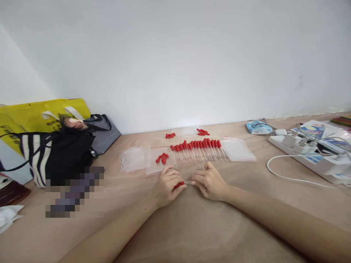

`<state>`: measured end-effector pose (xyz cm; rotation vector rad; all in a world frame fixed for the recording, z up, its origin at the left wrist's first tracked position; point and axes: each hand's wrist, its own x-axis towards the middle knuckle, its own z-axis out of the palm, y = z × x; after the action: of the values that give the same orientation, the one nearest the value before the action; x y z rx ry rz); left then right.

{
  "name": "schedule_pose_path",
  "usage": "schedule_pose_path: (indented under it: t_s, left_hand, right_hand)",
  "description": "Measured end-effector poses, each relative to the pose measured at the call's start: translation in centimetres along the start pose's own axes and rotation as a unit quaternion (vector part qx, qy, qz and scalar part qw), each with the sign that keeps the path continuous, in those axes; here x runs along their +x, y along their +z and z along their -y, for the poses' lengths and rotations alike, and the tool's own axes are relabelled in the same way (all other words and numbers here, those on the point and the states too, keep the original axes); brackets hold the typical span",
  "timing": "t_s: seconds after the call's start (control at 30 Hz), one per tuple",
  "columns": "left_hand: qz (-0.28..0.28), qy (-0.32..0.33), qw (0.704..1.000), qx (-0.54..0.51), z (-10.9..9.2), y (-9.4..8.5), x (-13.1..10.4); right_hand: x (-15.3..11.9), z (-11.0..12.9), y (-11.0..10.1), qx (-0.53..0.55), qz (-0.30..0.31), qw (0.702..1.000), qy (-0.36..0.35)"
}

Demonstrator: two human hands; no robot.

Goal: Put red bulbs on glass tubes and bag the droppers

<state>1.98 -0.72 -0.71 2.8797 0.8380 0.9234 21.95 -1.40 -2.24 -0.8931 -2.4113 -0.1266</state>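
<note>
Soft light glows low on the wall [189,113], faint shadows touch the table [219,230], and one patch [74,192] is pixelated.

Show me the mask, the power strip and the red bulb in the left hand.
Mask [260,129]: head view, on its blue surface.
Power strip [303,157]: head view, on its white body.
Red bulb [179,185]: head view, on the part showing in the left hand [168,185].

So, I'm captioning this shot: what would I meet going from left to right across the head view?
White tissue, black bag, striped bag, left hand, dropper held between the hands, right hand, blue mask, power strip.
</note>
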Motion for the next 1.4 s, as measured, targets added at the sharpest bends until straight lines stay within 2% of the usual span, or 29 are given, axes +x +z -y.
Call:
schedule_pose_path:
  t_s: [0.23, 0.53, 0.7, 0.9, 1.03, 1.1, 1.17, 1.3, 1.4]
  left_hand:
    - [-0.005, 0.017, 1.0, 0.006, 0.0, 0.1, 0.0]
    - [0.007, 0.007, 1.0, 0.016, 0.1, 0.0, 0.1]
    - [-0.024, 0.02, 0.999, 0.023, 0.3, 0.4, 0.2]
    - [-0.024, -0.003, 0.999, 0.028, 0.2, 0.0, 0.4]
    - [-0.033, -0.017, 0.998, 0.054, 0.6, -0.3, 0.4]
    - [-0.053, -0.051, 0.994, 0.084, 1.0, -0.4, 0.3]
    - [-0.081, -0.124, 0.982, 0.115, 1.6, -0.4, 0.1]
    - [-0.111, -0.279, 0.944, 0.137, 3.2, -0.5, -0.5]
    - [-0.12, -0.318, 0.93, 0.141, 3.9, -0.7, -0.7]
  right_hand:
    - [0.3, 0.5, 0.5, 0.002, -0.012, 1.0, 0.005]
    - [0.4, 0.4, 0.3, 0.028, 0.0, 0.999, 0.028]
    - [0.5, 0.5, 0.6, 0.057, -0.002, 0.997, 0.049]
    - [0.8, 0.6, -0.1, 0.079, 0.047, 0.995, 0.037]
    - [0.7, 0.6, -1.3, 0.039, 0.084, 0.995, 0.048]
    - [0.7, 0.2, -1.6, 0.033, 0.083, 0.992, 0.085]
    - [0.9, -1.0, -1.7, 0.045, 0.059, 0.984, 0.162]
    - [2.2, -4.7, -1.3, 0.011, -0.031, 0.934, 0.355]
    - [3.6, -7.1, -0.7, -0.065, -0.043, 0.904, 0.42]
